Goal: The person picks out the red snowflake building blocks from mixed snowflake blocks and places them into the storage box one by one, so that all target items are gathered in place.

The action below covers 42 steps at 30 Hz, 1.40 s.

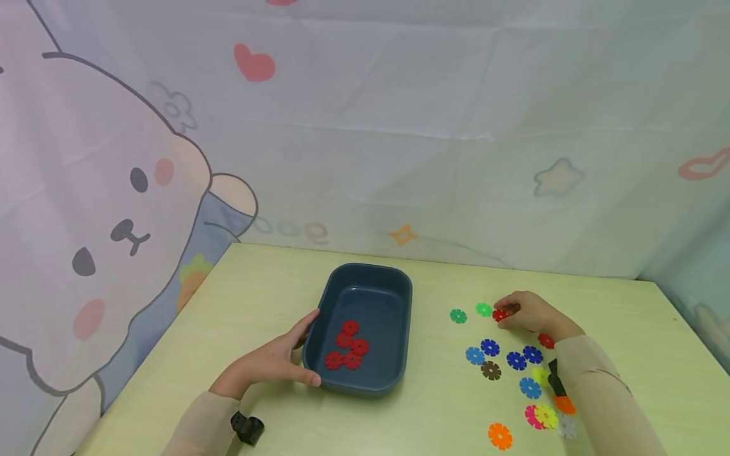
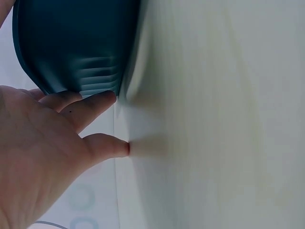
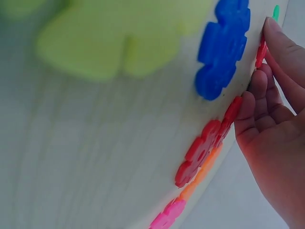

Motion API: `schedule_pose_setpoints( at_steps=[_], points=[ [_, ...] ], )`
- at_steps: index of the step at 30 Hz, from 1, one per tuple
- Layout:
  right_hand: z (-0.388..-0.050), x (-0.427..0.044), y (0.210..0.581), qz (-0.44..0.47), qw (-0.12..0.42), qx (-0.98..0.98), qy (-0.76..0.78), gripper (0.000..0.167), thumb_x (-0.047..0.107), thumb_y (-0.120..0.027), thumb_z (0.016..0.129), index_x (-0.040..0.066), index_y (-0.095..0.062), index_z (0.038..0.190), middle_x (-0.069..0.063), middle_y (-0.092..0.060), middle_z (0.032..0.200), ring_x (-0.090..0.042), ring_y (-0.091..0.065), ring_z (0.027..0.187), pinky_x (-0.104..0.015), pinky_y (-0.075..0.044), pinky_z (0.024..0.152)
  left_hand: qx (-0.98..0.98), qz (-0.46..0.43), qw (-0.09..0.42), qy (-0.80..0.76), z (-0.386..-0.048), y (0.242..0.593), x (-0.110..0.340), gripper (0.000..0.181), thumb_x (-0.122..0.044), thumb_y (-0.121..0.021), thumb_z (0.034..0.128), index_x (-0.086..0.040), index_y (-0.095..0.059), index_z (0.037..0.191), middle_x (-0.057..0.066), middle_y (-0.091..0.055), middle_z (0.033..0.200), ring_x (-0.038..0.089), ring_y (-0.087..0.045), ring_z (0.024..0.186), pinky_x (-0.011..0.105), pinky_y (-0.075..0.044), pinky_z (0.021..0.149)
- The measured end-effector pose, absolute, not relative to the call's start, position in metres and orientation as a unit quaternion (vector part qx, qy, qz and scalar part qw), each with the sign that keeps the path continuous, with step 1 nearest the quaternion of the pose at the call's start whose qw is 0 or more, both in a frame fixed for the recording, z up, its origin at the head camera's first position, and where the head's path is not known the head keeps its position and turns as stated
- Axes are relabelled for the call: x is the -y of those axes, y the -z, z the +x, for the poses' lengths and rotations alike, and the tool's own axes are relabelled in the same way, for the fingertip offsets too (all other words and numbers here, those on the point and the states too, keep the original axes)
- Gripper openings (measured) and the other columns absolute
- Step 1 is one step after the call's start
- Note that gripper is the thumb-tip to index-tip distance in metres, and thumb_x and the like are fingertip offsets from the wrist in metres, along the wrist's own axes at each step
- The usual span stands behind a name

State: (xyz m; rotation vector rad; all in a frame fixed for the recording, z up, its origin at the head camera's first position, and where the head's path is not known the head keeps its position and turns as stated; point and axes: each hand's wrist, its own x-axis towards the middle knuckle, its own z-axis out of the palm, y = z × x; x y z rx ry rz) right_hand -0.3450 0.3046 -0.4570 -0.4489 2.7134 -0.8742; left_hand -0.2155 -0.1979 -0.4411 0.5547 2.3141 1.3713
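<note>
A dark blue rectangular tray (image 1: 365, 380) stands on the table with several red notched plastic discs (image 1: 352, 361) lying inside. My left hand (image 1: 274, 361) rests against its left side, fingers and thumb spread along the outer wall. In the left wrist view its fingers (image 2: 88, 109) look fairly straight and touch the tray's wall (image 2: 71, 47). Over on the right, my right hand (image 1: 530, 311) pinches a red notched disc (image 1: 499, 315) between thumb and fingers, at the tabletop. The right wrist view shows that red disc (image 3: 261, 50) partly hidden by the fingers.
Loose discs lie right of the tray: green (image 1: 459, 316), dark blue (image 1: 516, 361), light blue (image 1: 530, 387), brown (image 1: 491, 370), orange (image 1: 500, 436), yellow (image 1: 546, 416) and pink (image 1: 533, 415). Another red disc (image 1: 545, 341) sits near the right wrist. A printed curtain (image 1: 399, 126) hangs behind the table.
</note>
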Motion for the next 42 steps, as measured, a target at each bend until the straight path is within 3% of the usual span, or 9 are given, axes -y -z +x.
schedule_pose_setpoints(
  at_steps=[14, 29, 42],
  points=[
    [-0.3444, -0.3020, 0.4562, -0.159, 0.135, -0.929, 0.306, 0.035, 0.013, -0.077, 0.081, -0.005, -0.063, 0.108, -0.011, -0.059, 0.097, -0.025, -0.050, 0.087, -0.039, -0.049, 0.081, -0.823, 0.198, 0.200, -0.494, -0.2147, 0.4424, 0.1996, 0.116, -0.031, -0.082, 0.0779, -0.017, 0.003, 0.156, 0.014, -0.007, 0.161, 0.043, -0.018, 0.144, 0.060, -0.021, 0.112],
    [-0.3463, -0.2979, 0.4506, -0.161, 0.175, -0.931, 0.276, 0.028, 0.012, -0.074, 0.084, -0.003, -0.058, 0.101, -0.009, -0.056, 0.091, -0.024, -0.049, 0.084, -0.037, -0.048, 0.078, -0.824, 0.197, 0.198, -0.493, -0.2149, 0.4420, 0.1982, 0.117, -0.031, -0.082, 0.0780, -0.016, 0.003, 0.156, 0.015, -0.007, 0.161, 0.043, -0.017, 0.144, 0.060, -0.020, 0.112],
    [-0.3479, -0.3013, 0.4541, -0.161, 0.151, -0.937, 0.271, 0.031, 0.019, -0.076, 0.083, 0.001, -0.058, 0.101, -0.007, -0.057, 0.091, -0.023, -0.050, 0.084, -0.034, -0.048, 0.076, -0.822, 0.203, 0.194, -0.495, -0.2163, 0.4446, 0.1991, 0.116, -0.029, -0.082, 0.0783, -0.014, 0.003, 0.156, 0.016, -0.010, 0.160, 0.041, -0.019, 0.144, 0.060, -0.021, 0.112]
  ],
)
